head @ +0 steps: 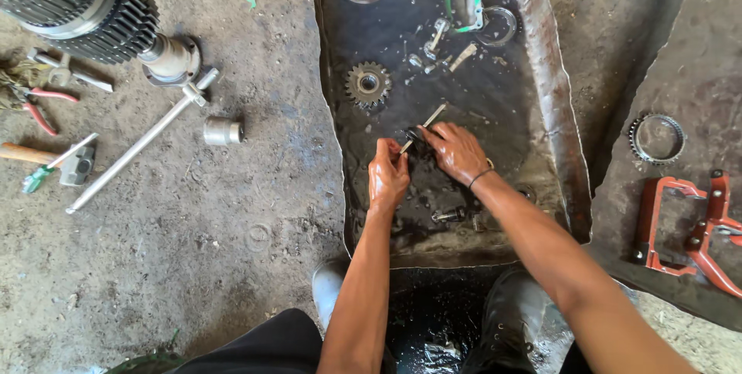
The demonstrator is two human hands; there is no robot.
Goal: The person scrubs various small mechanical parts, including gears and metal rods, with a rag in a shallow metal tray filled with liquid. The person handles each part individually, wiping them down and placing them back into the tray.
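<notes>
A thin metal rod (423, 127) is held over the oily tray (550, 103), just below the gear (368, 84). It is pinched by the left hand (387, 175) and gripped by the right hand (456, 151).

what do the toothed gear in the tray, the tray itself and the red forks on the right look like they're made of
Gear: apparently steel, dull grey with cut teeth and an oily sheen.
Tray: looks like thin sheet metal, blackened with oil; its rim is bent and wavy.
Red forks: probably cast metal under red paint, which looks worn at the edges.
</notes>
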